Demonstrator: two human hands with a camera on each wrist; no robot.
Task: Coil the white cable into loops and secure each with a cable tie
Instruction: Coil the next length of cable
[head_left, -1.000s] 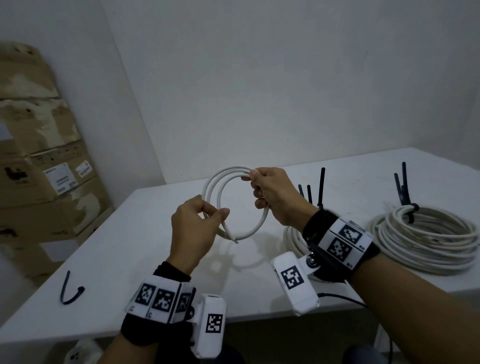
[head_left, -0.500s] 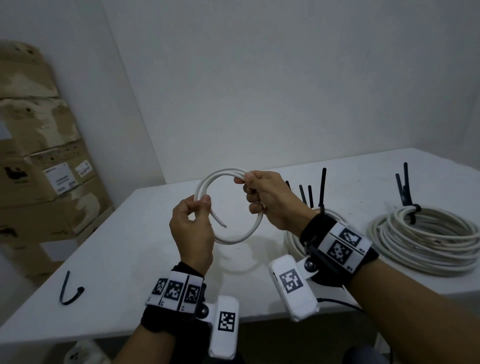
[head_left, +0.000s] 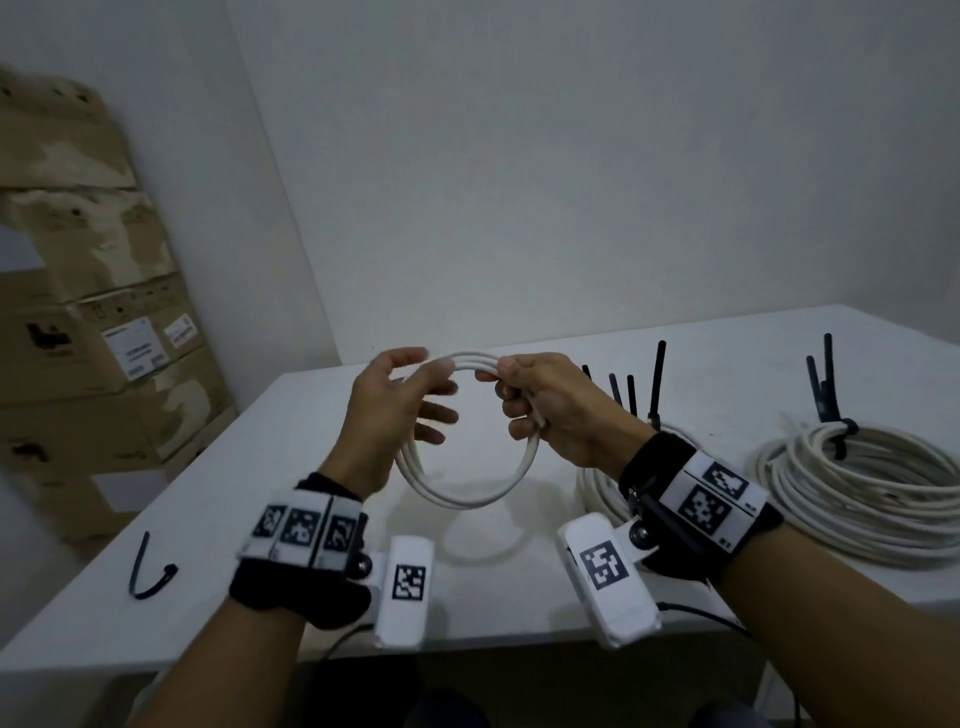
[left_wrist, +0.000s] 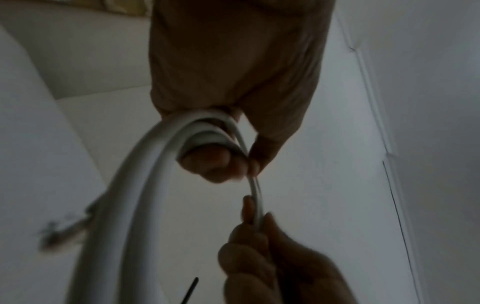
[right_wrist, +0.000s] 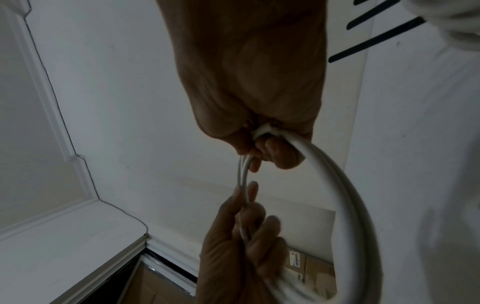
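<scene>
A small coil of white cable (head_left: 467, 501), two or three turns, hangs in the air above the white table (head_left: 291, 509). My right hand (head_left: 519, 405) grips its upper right side in a fist, as the right wrist view confirms (right_wrist: 262, 148). My left hand (head_left: 415, 400) is at the coil's upper left with thumb up and fingers spread; the turns run across its palm between thumb and fingers. In the blurred left wrist view the cable (left_wrist: 145, 185) arcs from the left hand (left_wrist: 233, 72) down to the right hand (left_wrist: 272, 267). No free end shows.
A large tied cable coil (head_left: 857, 499) with a black tie (head_left: 836, 436) lies at the right. Behind my right wrist lies another coil (head_left: 597, 493) with upright black ties (head_left: 660, 379). A loose black tie (head_left: 150, 571) lies front left. Cardboard boxes (head_left: 93, 364) stand left.
My left hand let go of its pinch on the cable, spread its fingers and slid up the coil's left side. The free end that pointed into the loop is now out of sight.
</scene>
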